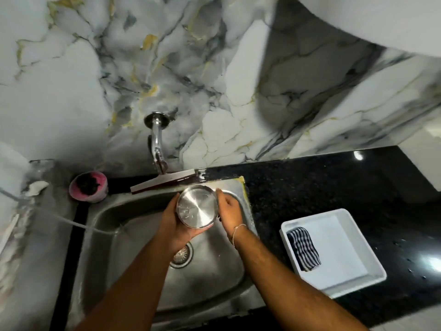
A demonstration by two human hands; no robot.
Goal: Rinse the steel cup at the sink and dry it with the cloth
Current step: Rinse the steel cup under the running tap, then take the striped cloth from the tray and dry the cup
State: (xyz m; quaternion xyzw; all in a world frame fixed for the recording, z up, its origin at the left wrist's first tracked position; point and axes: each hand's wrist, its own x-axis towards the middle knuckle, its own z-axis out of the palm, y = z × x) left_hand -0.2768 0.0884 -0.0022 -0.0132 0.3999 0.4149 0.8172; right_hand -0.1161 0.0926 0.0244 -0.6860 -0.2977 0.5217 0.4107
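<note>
Two hands grip the steel cup (197, 206) over the sink (133, 235): left hand (177, 223) fingers clamped beneath, right hand (229, 211) against its side. No water visibly runs from the tap (158, 142); rinsing appears in hand. Drying requires reaching right to the checked cloth (303, 248) in the white tray (358, 271) on the table (334, 187), unobstructed.

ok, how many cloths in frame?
1. The checked cloth lies folded at the left end of the white tray on the black counter, right of the sink. The pink bowl holds something dark, unclear what.
</note>
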